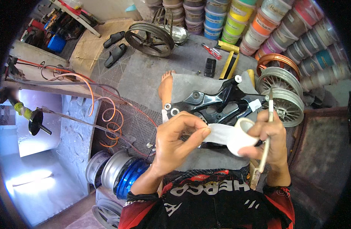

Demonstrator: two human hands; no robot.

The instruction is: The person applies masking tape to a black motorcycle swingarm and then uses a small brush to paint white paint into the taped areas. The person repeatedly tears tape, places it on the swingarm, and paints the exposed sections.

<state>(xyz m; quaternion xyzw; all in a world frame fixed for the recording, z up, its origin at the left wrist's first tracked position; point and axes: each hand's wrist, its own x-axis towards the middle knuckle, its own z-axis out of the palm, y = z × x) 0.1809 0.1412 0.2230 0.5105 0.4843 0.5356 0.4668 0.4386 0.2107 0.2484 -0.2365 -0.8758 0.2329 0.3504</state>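
Note:
My left hand (175,143) pinches the free end of a white tape strip (220,133) between thumb and fingertips. The strip runs across to a roll of masking tape (237,143) in my right hand (273,133), whose fingers reach into the core. That same hand also holds a slim, pale-handled tool (265,150) with a dark pointed tip, which looks like a paintbrush. Beneath the strip, a glossy black metal frame part (217,101) lies across my lap area on a grey cloth. White tape pieces (255,105) stick to the frame part, which my hands partly hide.
Wheel rims (284,99) stand at the right, and more rims (133,177) at the lower left. A dark wheel (149,39) lies ahead near sandals (115,55). Stacked paint tubs (240,17) line the back. An orange coiled hose (112,118) hangs at the left.

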